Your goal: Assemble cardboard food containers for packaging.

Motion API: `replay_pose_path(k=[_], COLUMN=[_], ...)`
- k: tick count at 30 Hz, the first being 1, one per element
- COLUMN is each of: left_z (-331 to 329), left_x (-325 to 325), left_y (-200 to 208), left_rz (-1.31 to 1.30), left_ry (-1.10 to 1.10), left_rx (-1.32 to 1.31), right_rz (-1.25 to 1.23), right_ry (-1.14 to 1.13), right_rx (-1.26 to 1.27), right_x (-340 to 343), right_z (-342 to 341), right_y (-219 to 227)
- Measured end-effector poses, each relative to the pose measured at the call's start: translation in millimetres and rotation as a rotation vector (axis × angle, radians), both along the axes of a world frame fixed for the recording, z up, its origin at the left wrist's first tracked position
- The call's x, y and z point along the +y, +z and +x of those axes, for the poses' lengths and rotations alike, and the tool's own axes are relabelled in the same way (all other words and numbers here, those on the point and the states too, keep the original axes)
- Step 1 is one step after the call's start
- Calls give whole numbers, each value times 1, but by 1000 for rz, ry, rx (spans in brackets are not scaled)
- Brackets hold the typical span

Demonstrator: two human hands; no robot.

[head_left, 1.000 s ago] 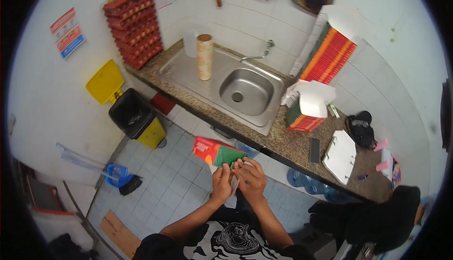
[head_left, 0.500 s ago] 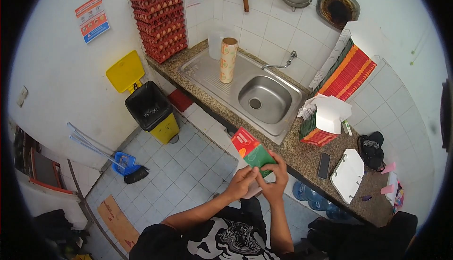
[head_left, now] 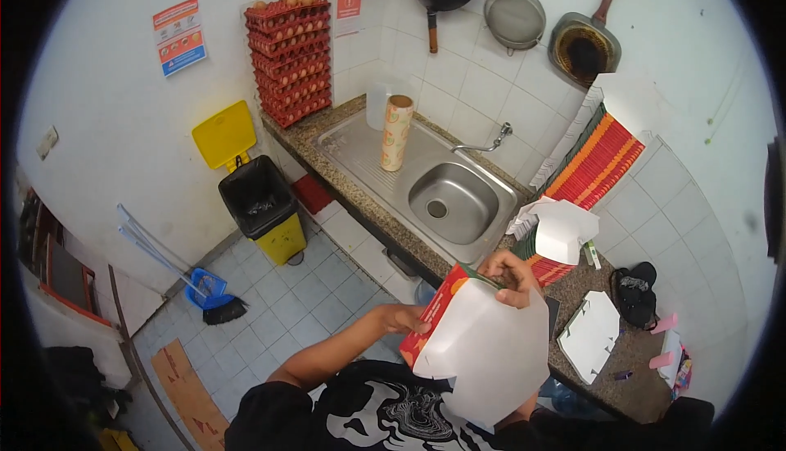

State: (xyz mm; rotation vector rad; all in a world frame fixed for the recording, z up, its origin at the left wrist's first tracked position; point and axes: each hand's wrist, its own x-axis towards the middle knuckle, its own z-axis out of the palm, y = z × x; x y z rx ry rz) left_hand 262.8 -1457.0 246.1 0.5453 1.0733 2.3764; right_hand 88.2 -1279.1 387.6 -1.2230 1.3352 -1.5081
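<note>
In front of my chest I hold a paperboard food box (head_left: 487,344), red and green outside and white inside, partly unfolded with its white flaps spread toward me. My left hand (head_left: 401,318) grips its red side wall, thumb on the outside. At the far right edge, my right hand (head_left: 509,277) curls its fingers over the board near the green wall. The box hides most of my right forearm. Just beyond my right hand stands a short stack of nested boxes (head_left: 565,238) on the granite counter (head_left: 610,385).
A tall leaning stack of folded boxes (head_left: 602,156), a flat white carton (head_left: 591,338), a partly hidden phone (head_left: 553,310) and a black cap (head_left: 635,295) are at right. Ahead are a steel sink (head_left: 453,203), a patterned roll (head_left: 396,133) and egg trays (head_left: 291,66). A bin (head_left: 278,238) stands left.
The flat folded box has been spread, now showing its white inside. My right hand has moved up and right along its edge; my left hand has shifted to the red side. The view has tilted slightly.
</note>
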Motion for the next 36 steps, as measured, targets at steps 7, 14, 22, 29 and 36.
replay_pose_path(k=[7, 14, 22, 29, 36], left_z=[17, 18, 4, 5, -43], left_x=[-1, 13, 25, 67, 10], left_y=[13, 9, -21, -21, 45], left_rz=[-144, 168, 236, -372, -233], left_ry=[655, 487, 729, 931, 874], left_rx=[-298, -285, 7, 15, 120], right_rz=[90, 148, 116, -178, -114], right_ry=[-703, -892, -843, -865, -634], right_rx=[-591, -11, -237, 97, 87], right_x=[15, 14, 28, 29, 78], right_z=[30, 42, 49, 122, 65], right_y=[-36, -78, -76, -127, -83])
